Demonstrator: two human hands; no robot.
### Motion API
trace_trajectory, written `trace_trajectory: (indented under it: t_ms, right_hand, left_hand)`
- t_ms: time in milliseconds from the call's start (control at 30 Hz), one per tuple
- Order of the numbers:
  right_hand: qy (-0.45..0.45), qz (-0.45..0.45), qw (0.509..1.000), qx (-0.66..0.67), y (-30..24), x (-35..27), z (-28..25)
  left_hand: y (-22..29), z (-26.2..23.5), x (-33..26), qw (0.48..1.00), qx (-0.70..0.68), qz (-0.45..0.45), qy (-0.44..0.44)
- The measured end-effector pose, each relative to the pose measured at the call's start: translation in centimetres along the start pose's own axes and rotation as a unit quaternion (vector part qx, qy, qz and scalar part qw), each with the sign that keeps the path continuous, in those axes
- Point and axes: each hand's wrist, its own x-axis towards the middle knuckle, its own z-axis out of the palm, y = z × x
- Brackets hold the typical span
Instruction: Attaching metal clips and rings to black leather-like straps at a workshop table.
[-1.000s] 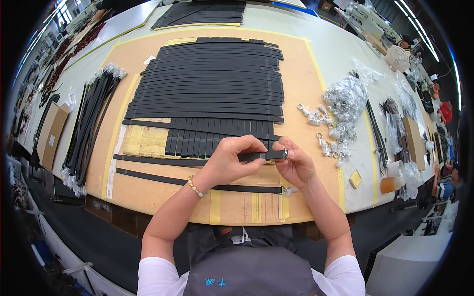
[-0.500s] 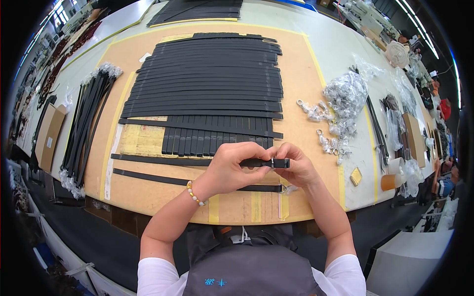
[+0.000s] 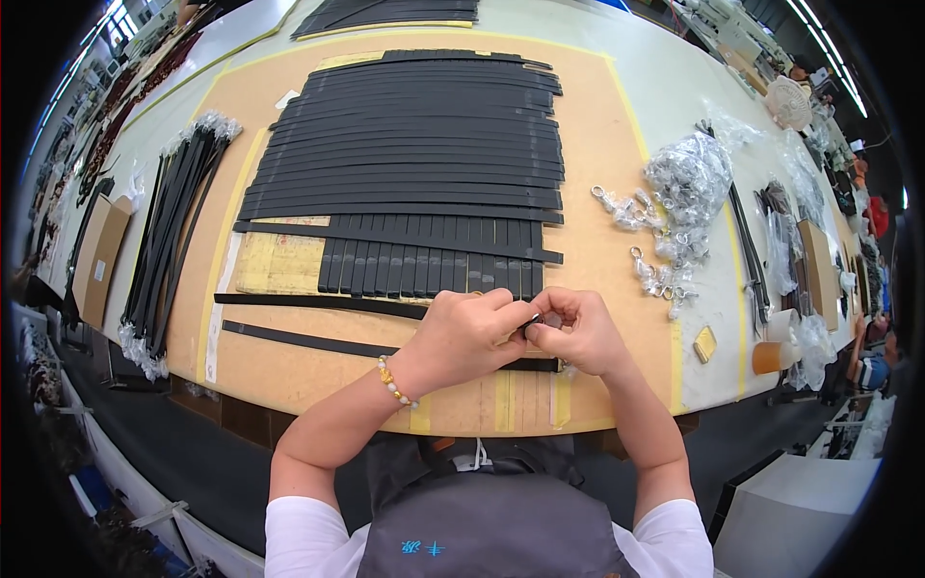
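A black strap (image 3: 318, 302) runs out of my remote sight behind the left hand (image 3: 461, 332); the right hand (image 3: 580, 335) helps cover a dark piece (image 3: 530, 322) I cannot make out. The frame's upper edge crops the far strap stack (image 3: 385, 16).

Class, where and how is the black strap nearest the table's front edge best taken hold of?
Probably best: take the strap by its left end, coming from the left, with finger and thumb across its two long edges. It is narrow and appears flat, and that end lies uncovered on the tan board, while the left hand hides part of it farther right.
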Motion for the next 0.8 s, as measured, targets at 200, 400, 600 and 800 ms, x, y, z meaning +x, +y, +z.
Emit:
trace_trajectory:
  t_ms: [200,400,600,800]
  right_hand:
    - [-0.013,0.012,0.993,0.116,1.5,0.4,-0.4]
    - [-0.04,0.023,0.988,0.151,1.4,0.3,-0.8]
    - [-0.056,0.026,0.988,0.144,1.3,0.3,-0.9]
    - [-0.055,0.023,0.988,0.139,1.4,0.3,-0.8]
  left_hand:
    - [-0.5,0.6,0.2,0.991,-0.124,-0.056,-0.005]
    - [-0.5,-0.3,0.4,0.973,-0.195,-0.11,-0.063]
    - [-0.7,-0.2,0.3,0.971,-0.196,-0.115,-0.072]
    - [-0.6,-0.2,0.3,0.976,-0.181,-0.099,-0.064]
